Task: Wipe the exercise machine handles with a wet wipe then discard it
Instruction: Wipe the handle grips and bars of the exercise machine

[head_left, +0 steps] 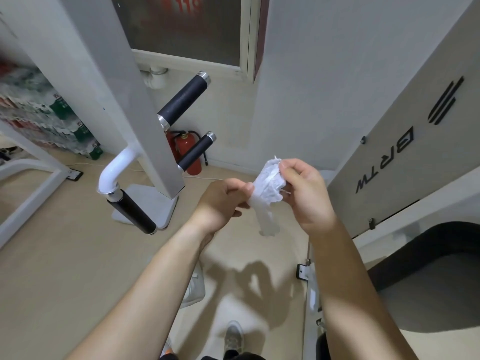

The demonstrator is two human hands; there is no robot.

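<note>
A crumpled white wet wipe (pixel 267 185) hangs between both hands in mid-air, right of the machine. My left hand (pixel 223 201) pinches its lower left edge. My right hand (pixel 306 193) grips its upper right side with thumb and fingers. The white exercise machine post (pixel 130 100) stands to the left. It carries three black-gripped handles: an upper one (pixel 184 100), a middle one (pixel 196 151) and a lower one (pixel 133 212) on a curved white tube. Neither hand touches a handle.
A red fire extinguisher (pixel 188 149) stands on the floor behind the post. Stacked water bottles (pixel 52 118) fill the far left. A grey panel marked BRTW (pixel 405 152) and a black padded seat (pixel 428 261) are on the right. My shoes (pixel 233 336) show below.
</note>
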